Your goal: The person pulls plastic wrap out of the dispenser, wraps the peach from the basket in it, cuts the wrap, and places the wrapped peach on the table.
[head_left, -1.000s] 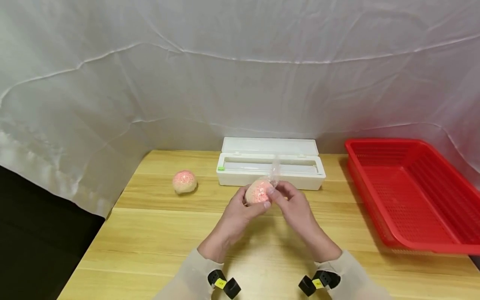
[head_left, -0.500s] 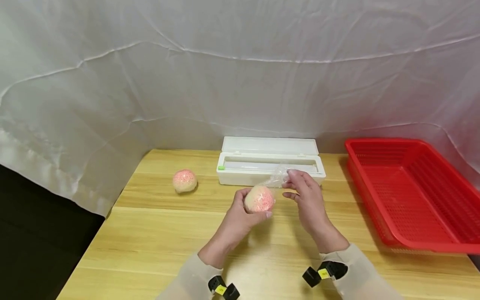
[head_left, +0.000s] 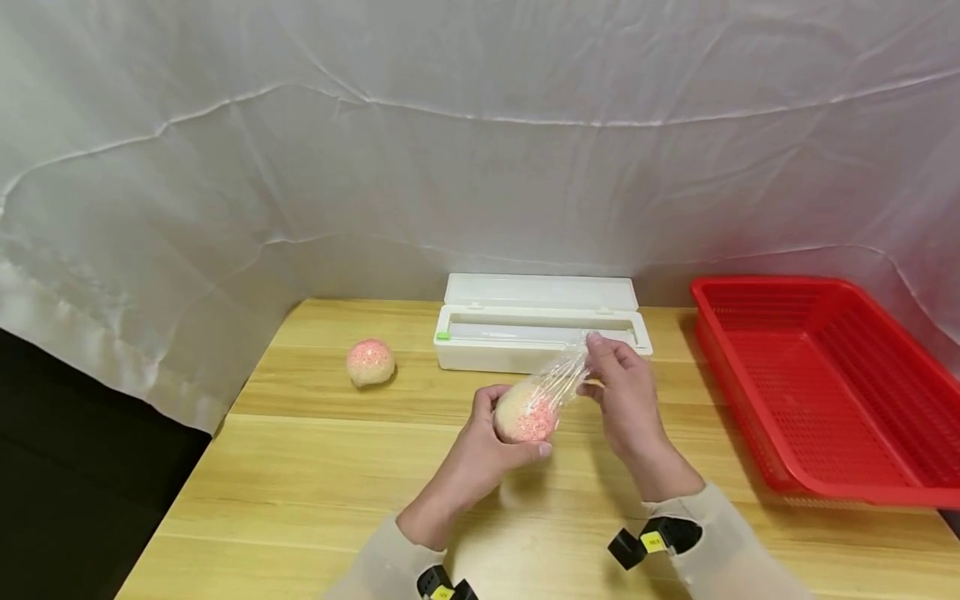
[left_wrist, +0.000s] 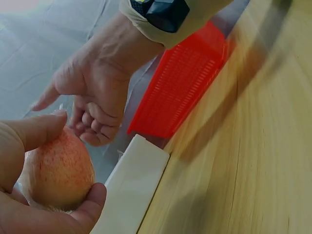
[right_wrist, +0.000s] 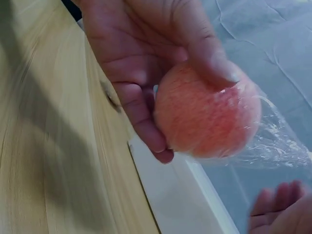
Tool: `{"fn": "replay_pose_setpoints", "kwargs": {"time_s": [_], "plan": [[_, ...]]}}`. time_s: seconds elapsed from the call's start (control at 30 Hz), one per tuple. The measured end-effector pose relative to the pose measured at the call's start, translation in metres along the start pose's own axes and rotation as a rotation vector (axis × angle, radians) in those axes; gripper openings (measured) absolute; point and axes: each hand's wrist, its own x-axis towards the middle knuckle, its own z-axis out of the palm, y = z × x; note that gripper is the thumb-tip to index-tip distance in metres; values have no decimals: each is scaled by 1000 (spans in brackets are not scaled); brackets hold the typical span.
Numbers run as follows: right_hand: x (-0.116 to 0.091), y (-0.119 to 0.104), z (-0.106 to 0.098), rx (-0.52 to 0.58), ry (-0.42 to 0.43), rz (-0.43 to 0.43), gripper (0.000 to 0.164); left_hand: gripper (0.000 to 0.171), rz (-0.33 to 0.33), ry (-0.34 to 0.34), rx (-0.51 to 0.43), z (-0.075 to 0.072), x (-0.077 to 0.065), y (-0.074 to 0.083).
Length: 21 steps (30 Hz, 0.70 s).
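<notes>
My left hand (head_left: 480, 446) grips a pink-and-cream peach (head_left: 521, 421) above the table, thumb on the near side and fingers curled round the far side. Clear cling film (head_left: 561, 377) covers the peach and stretches off it in taut creases toward the upper right. There my right hand (head_left: 630, 400) pinches the film's gathered end between thumb and fingers. The right wrist view shows the film (right_wrist: 280, 141) drawn out from the peach (right_wrist: 209, 114). A second peach (head_left: 370, 362) lies on the table to the left.
Behind the hands stands a white cling film box (head_left: 487, 358), lid (head_left: 540, 292) raised, a roll inside and a green slider (head_left: 443, 336) at its left end. A red plastic basket (head_left: 780, 454) stands at the right of the wooden table (head_left: 300, 492). Pale cloth (head_left: 480, 183) hangs behind.
My right hand has moved away from the peach to the right, drawing the cling film out into a stretched tail. My left hand has tilted the peach and shifted slightly right.
</notes>
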Motion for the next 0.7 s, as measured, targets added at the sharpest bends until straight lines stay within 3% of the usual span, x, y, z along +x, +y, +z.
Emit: {"fn": "replay_pose_setpoints", "kwargs": {"time_s": [0.1, 0.2, 0.4, 0.53, 0.6, 0.7], "plan": [[0, -4, -1, -47, -84, 66, 22, 91, -4, -3, 14, 1, -1, 0], [0, -6, 1, -65, -77, 54, 16, 89, -10, -18, -10, 3, -1, -1], [-2, -5, 3, -108, 101, -68, 23, 65, 11, -45, -77, 6, -1, 2], [-2, -5, 1, -96, 202, -112, 24, 59, 21, -66, -104, 5, -1, 6], [-1, -6, 1, -87, 197, -122, 24, 56, 12, -74, -149, 5, 0, 7], [-2, -6, 0, -48, 110, -102, 27, 51, -5, -76, -268, 4, 2, 6]]}}
